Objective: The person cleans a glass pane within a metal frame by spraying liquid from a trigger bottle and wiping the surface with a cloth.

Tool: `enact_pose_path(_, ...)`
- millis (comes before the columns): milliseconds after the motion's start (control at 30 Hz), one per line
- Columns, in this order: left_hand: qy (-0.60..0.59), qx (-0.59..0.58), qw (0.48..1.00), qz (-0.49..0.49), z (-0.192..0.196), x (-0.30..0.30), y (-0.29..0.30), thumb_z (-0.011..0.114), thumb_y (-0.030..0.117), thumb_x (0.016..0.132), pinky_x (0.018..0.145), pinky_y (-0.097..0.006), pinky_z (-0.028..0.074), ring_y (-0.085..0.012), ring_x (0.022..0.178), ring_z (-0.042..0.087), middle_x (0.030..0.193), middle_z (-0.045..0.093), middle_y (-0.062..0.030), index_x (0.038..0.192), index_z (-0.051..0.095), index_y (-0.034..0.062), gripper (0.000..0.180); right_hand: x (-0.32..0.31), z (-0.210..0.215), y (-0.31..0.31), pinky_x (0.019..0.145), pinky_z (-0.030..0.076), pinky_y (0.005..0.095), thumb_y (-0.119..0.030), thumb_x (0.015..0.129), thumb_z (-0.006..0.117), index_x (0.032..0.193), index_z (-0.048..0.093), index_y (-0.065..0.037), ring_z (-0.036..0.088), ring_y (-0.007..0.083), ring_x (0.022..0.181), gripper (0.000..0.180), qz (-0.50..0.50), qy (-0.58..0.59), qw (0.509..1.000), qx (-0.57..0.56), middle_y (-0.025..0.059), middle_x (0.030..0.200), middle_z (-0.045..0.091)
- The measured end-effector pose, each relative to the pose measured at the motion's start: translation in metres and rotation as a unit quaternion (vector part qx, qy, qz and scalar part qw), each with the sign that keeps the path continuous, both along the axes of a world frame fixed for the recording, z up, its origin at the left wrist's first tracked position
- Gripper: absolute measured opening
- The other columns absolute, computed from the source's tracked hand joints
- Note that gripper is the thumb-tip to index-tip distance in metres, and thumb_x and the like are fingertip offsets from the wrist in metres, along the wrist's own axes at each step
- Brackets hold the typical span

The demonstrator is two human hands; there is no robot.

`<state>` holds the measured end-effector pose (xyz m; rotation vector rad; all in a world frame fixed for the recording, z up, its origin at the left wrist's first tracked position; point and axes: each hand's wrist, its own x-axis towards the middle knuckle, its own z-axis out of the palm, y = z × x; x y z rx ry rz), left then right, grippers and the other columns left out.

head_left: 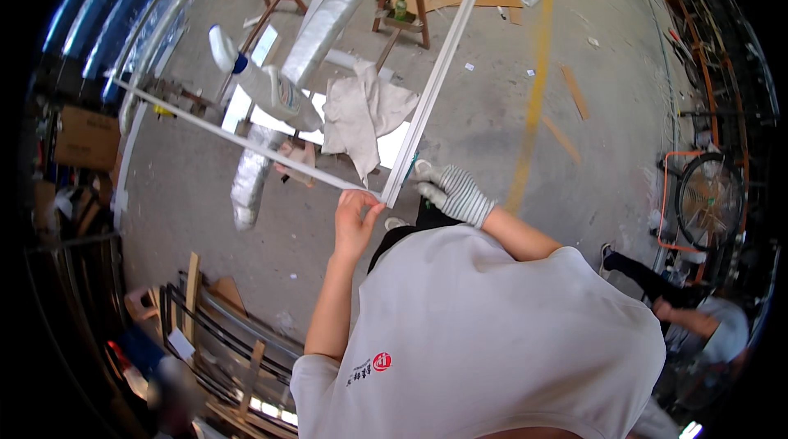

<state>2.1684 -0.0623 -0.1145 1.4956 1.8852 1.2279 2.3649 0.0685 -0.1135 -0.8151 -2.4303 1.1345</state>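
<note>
We see a white metal frame [435, 82] lying across wooden trestles [402, 8], its near corner pinched by our bare left hand [355, 213]. Our right hand [447, 188], in a striped work glove, grips the same corner just beside it. A white squeeze bottle [263, 82] and a crumpled cloth [361, 114] rest inside the frame.

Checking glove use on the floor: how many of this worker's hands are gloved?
1. The right hand wears a striped work glove, beside the white frame corner; the left hand is bare, pinching that corner.
</note>
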Motion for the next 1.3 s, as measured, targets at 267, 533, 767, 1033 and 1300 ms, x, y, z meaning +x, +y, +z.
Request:
enact_pose_path(267,-0.084,-0.072,0.968,0.224,-0.012,0.023,-0.029,0.065,0.015,0.086,0.072,-0.037,0.045,-0.0290,0.080,0.056,0.079,0.061,-0.0112,0.080,0.060,0.0006,0.016,-0.046,0.026,0.082,0.068,0.051,0.0332,-0.024,0.089,0.056,0.100,0.066,-0.003,0.065,0.0228,0.071,0.026,0.058,-0.016,0.992,-0.113,0.0101,0.077,0.066)
enact_pose_path(533,-0.164,-0.085,0.845,0.502,-0.010,0.083,-0.003,0.069,0.011,0.082,0.075,-0.033,0.046,-0.0240,0.079,0.059,0.081,0.064,-0.0096,0.082,0.063,0.0013,0.012,-0.150,0.032,0.110,0.068,0.051,0.0391,-0.030,0.088,0.057,0.096,0.068,-0.013,0.065,0.0290,0.078,0.022,0.419,-0.046,0.902,0.094,0.0082,0.087,0.067)
enact_pose_path(767,-0.158,-0.121,0.763,0.615,-0.016,0.142,0.014,0.068,0.010,0.084,0.075,-0.032,0.045,-0.0242,0.078,0.059,0.080,0.064,-0.0110,0.075,0.060,-0.0012,0.016,-0.162,0.018,0.117,0.069,0.051,0.0390,-0.024,0.087,0.060,0.094,0.069,-0.007,0.065,0.0308,0.076,0.021,0.606,-0.217,0.764,-0.037,0.0147,0.087,0.068)
enact_pose_path(1033,-0.165,-0.141,0.687,0.694,-0.006,0.179,0.049,0.067,0.010,0.083,0.075,-0.032,0.046,-0.0228,0.078,0.060,0.079,0.064,-0.0108,0.079,0.062,-0.0013,0.013,-0.178,-0.009,0.132,0.072,0.050,0.0418,-0.029,0.087,0.057,0.096,0.067,-0.010,0.062,0.0310,0.078,0.023,0.599,-0.073,0.792,0.096,0.0099,0.086,0.062)
enact_pose_path(1300,-0.173,-0.132,0.694,0.686,-0.012,0.177,0.048,0.066,0.009,0.084,0.076,-0.032,0.046,-0.0230,0.079,0.060,0.080,0.064,-0.0111,0.082,0.063,-0.0016,0.012,-0.165,-0.020,0.095,0.075,0.051,0.0406,-0.023,0.083,0.059,0.093,0.067,-0.014,0.063,0.0270,0.083,0.016,0.659,-0.072,0.737,0.128,0.0068,0.087,0.063)
